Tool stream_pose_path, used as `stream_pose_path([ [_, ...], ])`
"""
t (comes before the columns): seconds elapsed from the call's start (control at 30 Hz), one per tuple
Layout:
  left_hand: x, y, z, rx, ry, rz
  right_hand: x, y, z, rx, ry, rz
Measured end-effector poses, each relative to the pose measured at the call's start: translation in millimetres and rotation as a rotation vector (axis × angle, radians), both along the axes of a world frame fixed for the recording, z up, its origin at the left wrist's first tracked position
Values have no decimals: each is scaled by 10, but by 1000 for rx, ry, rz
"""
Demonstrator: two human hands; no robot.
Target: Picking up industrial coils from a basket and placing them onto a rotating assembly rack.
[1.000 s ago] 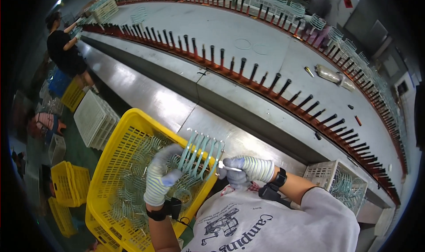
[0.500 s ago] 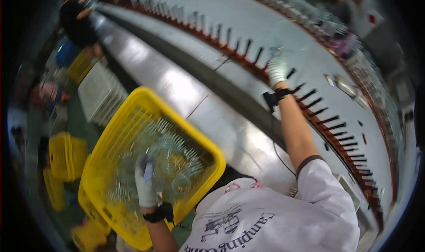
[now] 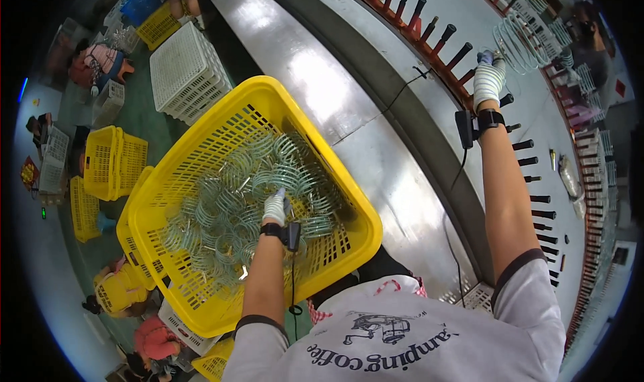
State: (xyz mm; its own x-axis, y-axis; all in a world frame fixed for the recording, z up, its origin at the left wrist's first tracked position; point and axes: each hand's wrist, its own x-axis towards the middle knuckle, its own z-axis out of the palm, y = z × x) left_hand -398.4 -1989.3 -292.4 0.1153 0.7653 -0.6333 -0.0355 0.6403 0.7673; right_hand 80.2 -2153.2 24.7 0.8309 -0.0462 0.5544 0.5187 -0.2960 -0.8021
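My left hand (image 3: 276, 209), in a white glove with grey fingertips, reaches into a large yellow plastic basket (image 3: 362, 214). Clear greenish spiral coils (image 3: 221, 217) with small metallic ends lie heaped in it. The fingers are bunched together among the coils; what they pinch is hidden. Over the pale workbench (image 3: 463, 10) to the right, my gloved right hand (image 3: 489, 81) is closed on the edge of a loose clear coil (image 3: 522, 45). That hand is beside a row of black-tipped upright pegs (image 3: 439, 40) on a reddish rail.
A bare metal ledge (image 3: 295, 60) runs between basket and bench. Stacked white crates (image 3: 184, 70) and more yellow baskets (image 3: 114, 160) stand on the floor to the left. Several people sit or stand around. A cable (image 3: 463, 241) hangs from my right wrist strap.
The view has shifted, so the basket and both hands appear farther right and higher. My left hand's fingers now point into the coils. The coil at my right hand, blurred before, shows clearly.
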Motion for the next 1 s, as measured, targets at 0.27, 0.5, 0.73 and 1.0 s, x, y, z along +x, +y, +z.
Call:
stream_pose_path([
  [0.27, 461, 183, -287, 165, 438, -91, 243, 666, -122, -119, -27, -61],
  [0.5, 161, 155, -9, 365, 407, -71, -328, 909, -45, -120, 115, 406],
  [0.73, -501, -306, 1044, 455, 120, -41, -2450, 464, -677, -395, -96, 1566],
  [1.0, -989, -978, 2631, 459, 153, -433, -3087, 364, -941, -832, -779, 1539],
])
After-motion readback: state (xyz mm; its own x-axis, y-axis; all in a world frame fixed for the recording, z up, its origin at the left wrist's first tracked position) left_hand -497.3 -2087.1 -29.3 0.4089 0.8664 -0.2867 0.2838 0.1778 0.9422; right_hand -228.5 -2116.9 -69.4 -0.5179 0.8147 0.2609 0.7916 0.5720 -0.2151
